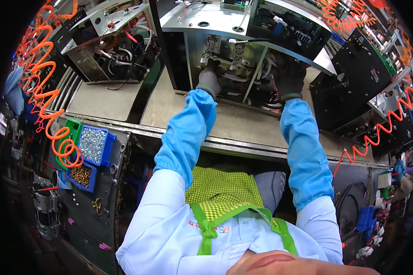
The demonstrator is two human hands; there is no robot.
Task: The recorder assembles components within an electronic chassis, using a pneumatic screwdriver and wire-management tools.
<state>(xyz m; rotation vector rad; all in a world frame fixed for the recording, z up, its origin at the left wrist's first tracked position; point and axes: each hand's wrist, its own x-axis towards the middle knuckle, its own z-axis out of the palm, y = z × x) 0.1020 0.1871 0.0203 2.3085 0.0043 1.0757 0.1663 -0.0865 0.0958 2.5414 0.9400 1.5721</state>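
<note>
In front of me stands an open metal equipment cabinet [179,59] with wiring and metal parts inside. My left hand [209,79], in a dark grey glove, reaches into its left bay, just below a silver metal bracket [210,48]; its fingertips blend into the dark interior. A second silver bracket [237,57] sits to the right of it. My right hand [291,79], gloved too, is inside the right bay beside a bundle of pale wires [267,68]. Shadow hides its fingers, so any grip there is not visible. A white connector [233,41] on a black cable crosses the upper front.
Another open unit [110,59] is at the left, and a black-panelled one [358,78] at the right. Blue bins of silver screws [92,144] and brass fasteners [81,175] stand on the left side bench. Orange coiled hoses [43,87] hang at both sides.
</note>
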